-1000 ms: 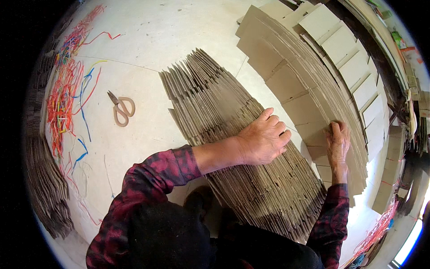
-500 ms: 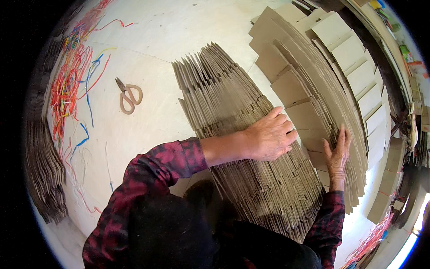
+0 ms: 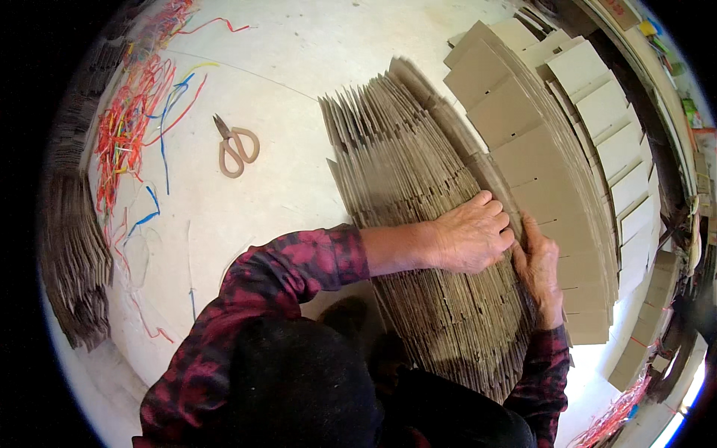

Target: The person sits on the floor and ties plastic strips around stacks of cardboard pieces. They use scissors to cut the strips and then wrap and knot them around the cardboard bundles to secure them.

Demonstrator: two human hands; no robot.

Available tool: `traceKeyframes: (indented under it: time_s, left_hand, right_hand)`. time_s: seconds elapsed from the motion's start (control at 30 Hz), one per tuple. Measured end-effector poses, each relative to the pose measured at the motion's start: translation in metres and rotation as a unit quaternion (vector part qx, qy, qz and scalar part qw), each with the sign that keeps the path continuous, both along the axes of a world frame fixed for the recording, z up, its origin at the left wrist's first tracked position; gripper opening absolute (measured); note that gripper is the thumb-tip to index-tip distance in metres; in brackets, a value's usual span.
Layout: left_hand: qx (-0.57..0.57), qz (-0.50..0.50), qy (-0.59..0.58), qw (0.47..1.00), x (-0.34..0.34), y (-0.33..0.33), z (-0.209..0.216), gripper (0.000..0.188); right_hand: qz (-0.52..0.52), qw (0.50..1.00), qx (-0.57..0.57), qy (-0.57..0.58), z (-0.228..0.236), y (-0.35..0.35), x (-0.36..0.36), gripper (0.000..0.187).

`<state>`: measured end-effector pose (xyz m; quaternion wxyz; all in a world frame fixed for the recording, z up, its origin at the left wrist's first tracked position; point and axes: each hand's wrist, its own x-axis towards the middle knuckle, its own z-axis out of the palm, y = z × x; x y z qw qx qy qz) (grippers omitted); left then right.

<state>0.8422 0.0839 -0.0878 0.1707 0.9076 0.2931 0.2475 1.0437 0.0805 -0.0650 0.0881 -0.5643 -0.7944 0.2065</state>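
Mid-frame I have the left hand curled atop the folded cardboard stack, grip unclear to me, and right of centre the right hand half-closed on a cardboard sheet.

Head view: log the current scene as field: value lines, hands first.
left_hand: left hand on top of the cardboard row, fingers curled
right_hand: right hand at the row's right edge
center: cardboard row, pieces packed on edge
right_side: overlapping brown cardboard sheets; paler sheets beyond
left_floor: scissors, untouched; tangled, mostly red strips
far_left: dark cardboard stack
grip: firmness unclear
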Motion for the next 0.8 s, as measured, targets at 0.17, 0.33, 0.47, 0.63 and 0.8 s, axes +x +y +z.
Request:
traceKeyframes:
  time_s: [0.17,0.33,0.47,0.63,0.8]
  left_hand:
    - [-0.007,0.010,-0.062,0.998,0.004,0.005,-0.003,0.024]
    - [0.091,0.113,-0.112,0.983,0.013,0.016,0.004,0.034]
    - [-0.028,0.083,0.151,0.985,0.011,0.022,0.007,0.040]
    - [-0.001,0.065,0.069,0.995,0.007,0.022,0.001,0.033]
    - [0.019,0.072,0.031,0.997,0.005,0.021,-0.005,0.032]
  right_hand:
    - [0.054,0.994,-0.003,0.100,-0.007,0.009,0.009,0.053]
    - [0.080,0.995,-0.057,0.001,-0.005,0.005,0.016,0.051]
    - [0.045,0.998,0.052,0.016,-0.002,0.018,0.030,0.051]
    - [-0.118,0.941,0.257,-0.187,-0.024,0.052,0.091,0.057]
    - [-0.107,0.944,0.225,-0.216,-0.026,0.023,0.078,0.064]
